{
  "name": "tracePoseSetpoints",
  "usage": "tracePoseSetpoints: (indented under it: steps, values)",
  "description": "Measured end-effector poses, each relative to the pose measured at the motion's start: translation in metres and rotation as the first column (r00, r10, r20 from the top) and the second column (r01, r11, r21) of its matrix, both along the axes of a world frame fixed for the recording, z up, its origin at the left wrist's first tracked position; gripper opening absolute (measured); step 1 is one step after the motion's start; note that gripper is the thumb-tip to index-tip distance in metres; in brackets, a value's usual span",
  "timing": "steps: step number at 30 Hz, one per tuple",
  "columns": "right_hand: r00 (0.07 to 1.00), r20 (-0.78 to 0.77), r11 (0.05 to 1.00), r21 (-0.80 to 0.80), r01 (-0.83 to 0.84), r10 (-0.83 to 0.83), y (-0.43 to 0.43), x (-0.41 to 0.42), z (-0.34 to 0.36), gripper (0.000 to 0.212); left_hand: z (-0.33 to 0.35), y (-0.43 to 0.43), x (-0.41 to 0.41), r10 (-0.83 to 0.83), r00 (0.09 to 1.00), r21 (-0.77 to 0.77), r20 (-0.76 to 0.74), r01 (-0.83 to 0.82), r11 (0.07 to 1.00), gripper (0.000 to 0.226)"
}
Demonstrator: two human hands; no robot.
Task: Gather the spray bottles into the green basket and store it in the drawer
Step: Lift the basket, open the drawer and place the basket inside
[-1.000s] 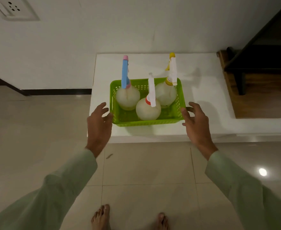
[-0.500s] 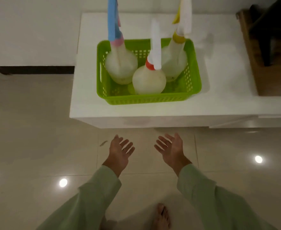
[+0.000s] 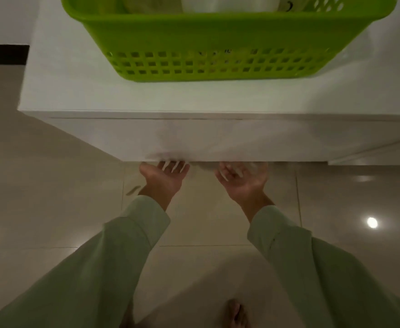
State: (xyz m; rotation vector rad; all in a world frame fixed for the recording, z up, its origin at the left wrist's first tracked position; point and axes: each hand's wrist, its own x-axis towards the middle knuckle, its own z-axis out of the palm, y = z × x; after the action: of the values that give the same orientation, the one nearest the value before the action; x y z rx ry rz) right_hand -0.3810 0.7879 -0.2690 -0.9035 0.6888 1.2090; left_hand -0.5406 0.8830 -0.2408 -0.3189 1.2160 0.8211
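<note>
The green basket stands on the white cabinet top, cut off by the top of the frame. Only the pale bodies of the spray bottles show inside it. Below it is the white drawer front, shut. My left hand and my right hand are side by side, palms up, at the drawer front's lower edge. Their spread fingers reach under that edge, so the tips are hidden and blurred. Neither hand holds anything.
Glossy beige floor tiles lie below the cabinet, with my bare foot at the bottom. A neighbouring white cabinet front sits slightly forward on the right. Dark skirting runs along the wall at left.
Both hands have left the basket's sides, dropped in front of the cabinet, turned palms up and risen to the drawer front's lower edge. The view has moved down and closer.
</note>
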Motion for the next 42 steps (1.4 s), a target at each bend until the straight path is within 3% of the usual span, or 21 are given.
tracePoseSetpoints:
  steps: [4,8,12,19,22,23,25,26,27,29,30,31,32,34,37,39,42]
  values:
    - [0.999,0.006,0.999,0.022,-0.033,0.033,-0.016,-0.009,0.004,0.072,0.002,-0.01,-0.004,0.022,0.999,0.016,0.036,-0.023,1.0,0.068]
    - [0.999,-0.009,0.995,-0.097,0.034,-0.035,-0.021,0.0,0.001,0.072,0.0,-0.014,-0.007,0.032,0.998,0.013,0.047,-0.032,0.999,0.069]
    - [0.998,-0.035,0.998,0.02,0.058,-0.057,-0.012,0.013,-0.003,0.085,-0.008,-0.026,-0.011,0.046,0.998,0.013,0.034,-0.047,0.999,0.068]
    - [0.989,-0.096,0.994,-0.011,0.112,-0.113,-0.04,0.0,-0.002,0.087,0.007,-0.062,-0.026,0.062,0.994,0.021,0.092,-0.064,0.998,0.066]
    - [0.992,-0.075,0.994,-0.036,0.099,-0.102,-0.058,-0.006,0.018,0.079,0.041,-0.09,-0.029,-0.233,0.964,0.072,-0.128,0.243,0.967,0.054]
    - [0.999,-0.025,0.996,-0.08,0.029,-0.031,-0.064,-0.012,0.029,0.072,0.056,-0.102,-0.029,-0.358,0.889,0.101,-0.286,0.399,0.911,0.045]
    - [0.956,0.165,0.953,-0.229,-0.2,0.241,-0.08,-0.03,0.063,0.046,0.091,-0.129,-0.032,-0.421,0.621,0.188,-0.662,0.681,0.708,0.028]
    - [0.863,0.329,0.907,-0.309,-0.286,0.384,-0.089,-0.041,0.082,0.031,0.107,-0.14,-0.036,-0.334,0.466,0.222,-0.819,0.795,0.565,0.023]
    - [0.685,0.536,0.866,-0.374,-0.332,0.494,-0.099,-0.051,0.105,0.018,0.125,-0.148,-0.04,-0.203,0.335,0.227,-0.92,0.879,0.419,0.021]
    - [0.096,0.869,0.836,-0.429,-0.342,0.485,-0.119,-0.065,0.149,0.01,0.156,-0.156,-0.047,0.082,0.173,0.186,-0.981,0.966,0.18,0.022]
    - [-0.198,0.906,0.839,-0.422,-0.343,0.375,-0.128,-0.07,0.168,0.012,0.169,-0.156,-0.048,0.185,0.125,0.144,-0.975,0.985,0.097,0.026]
    - [-0.418,0.866,0.843,-0.426,-0.328,0.275,-0.132,-0.072,0.183,0.015,0.178,-0.154,-0.048,0.246,0.076,0.089,-0.966,0.995,0.042,0.03]
    - [-0.556,0.795,0.839,-0.459,-0.292,0.241,-0.133,-0.07,0.196,0.02,0.188,-0.151,-0.046,0.269,0.017,0.019,-0.963,1.0,0.005,0.035]
    - [-0.689,0.635,0.751,-0.63,-0.199,0.35,-0.128,-0.062,0.215,0.033,0.2,-0.145,-0.042,0.245,-0.123,-0.143,-0.962,0.987,-0.067,0.046]
    - [-0.814,0.356,0.5,-0.861,-0.094,0.459,-0.123,-0.049,0.223,0.05,0.207,-0.14,-0.038,0.24,-0.294,-0.339,-0.925,0.924,-0.175,0.05]
    - [-0.857,0.275,0.439,-0.896,-0.065,0.435,-0.122,-0.043,0.225,0.054,0.211,-0.14,-0.036,0.255,-0.341,-0.391,-0.905,0.902,-0.182,0.046]
    - [-0.855,0.255,0.426,-0.904,-0.045,0.451,-0.122,-0.044,0.228,0.052,0.218,-0.143,-0.03,0.234,-0.357,-0.396,-0.904,0.907,-0.145,0.039]
